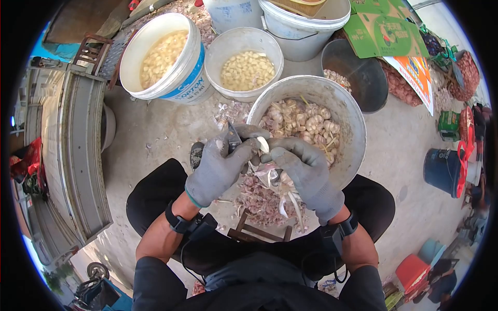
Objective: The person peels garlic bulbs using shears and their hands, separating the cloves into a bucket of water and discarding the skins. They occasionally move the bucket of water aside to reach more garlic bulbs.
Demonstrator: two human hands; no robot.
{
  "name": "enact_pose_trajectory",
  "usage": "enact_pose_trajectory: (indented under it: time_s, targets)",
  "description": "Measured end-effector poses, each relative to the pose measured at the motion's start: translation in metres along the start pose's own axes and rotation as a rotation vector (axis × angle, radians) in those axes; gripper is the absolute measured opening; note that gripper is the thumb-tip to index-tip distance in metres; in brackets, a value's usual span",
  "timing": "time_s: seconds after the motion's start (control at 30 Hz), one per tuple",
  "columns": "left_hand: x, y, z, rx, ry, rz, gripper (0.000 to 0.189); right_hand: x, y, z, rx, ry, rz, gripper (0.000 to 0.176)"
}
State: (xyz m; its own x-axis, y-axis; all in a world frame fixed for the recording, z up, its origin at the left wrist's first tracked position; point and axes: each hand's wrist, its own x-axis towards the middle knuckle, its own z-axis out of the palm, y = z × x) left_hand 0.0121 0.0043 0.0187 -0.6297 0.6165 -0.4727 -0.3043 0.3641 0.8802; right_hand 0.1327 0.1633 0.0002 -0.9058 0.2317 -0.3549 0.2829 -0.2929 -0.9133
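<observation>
My left hand (218,166), in a grey work glove, is closed around a small knife whose dark flat blade (234,139) shows above the thumb. Between the fingertips of both hands sits a peeled white garlic clove (263,144); which hand bears it is hard to tell. My right hand (307,173), gloved too, grips a garlic bulb with its dry stalk (292,199) and torn papery skin hanging down. Both hands are over the near left rim of a large white bucket (355,140) holding unpeeled garlic bulbs (303,123). Purplish garlic skins (264,202) lie heaped on the floor below.
Peeled cloves in liquid fill a tilted white bucket (129,67) and a smaller bucket (212,52). A dark bucket (365,83) holds more cloves. Green cardboard (389,36) lies at back right. A metal truck bed (78,150) stands left, a wooden stool (259,232) between my legs.
</observation>
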Motion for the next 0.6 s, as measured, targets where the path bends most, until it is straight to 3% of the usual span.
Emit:
enact_pose_trajectory:
  time_s: [0.07,0.2,0.3,0.37,0.5,0.57,0.6]
  targets:
    - [0.000,-0.002,-0.003,-0.027,-0.068,0.094,0.024,0.001,0.002,-0.006,0.234,-0.016,0.128,0.026]
    - [0.005,-0.017,-0.003,0.052,-0.108,0.238,0.023,0.002,0.000,-0.002,0.222,-0.026,0.172,0.030]
    - [0.006,-0.019,0.002,0.074,-0.016,0.288,0.023,0.000,-0.009,0.003,0.380,-0.016,0.142,0.033]
    - [0.008,-0.023,0.000,0.336,0.057,0.465,0.018,0.000,-0.009,0.001,0.420,-0.036,0.193,0.029]
    - [0.005,-0.022,-0.001,0.477,0.077,0.514,0.019,0.003,-0.001,-0.005,0.305,-0.005,0.183,0.028]
    - [0.003,-0.018,-0.003,0.335,0.007,0.329,0.019,0.004,0.000,-0.008,0.262,0.003,0.141,0.026]
    - [0.002,-0.015,-0.003,0.333,0.008,0.328,0.019,0.005,0.001,-0.008,0.261,0.003,0.142,0.026]
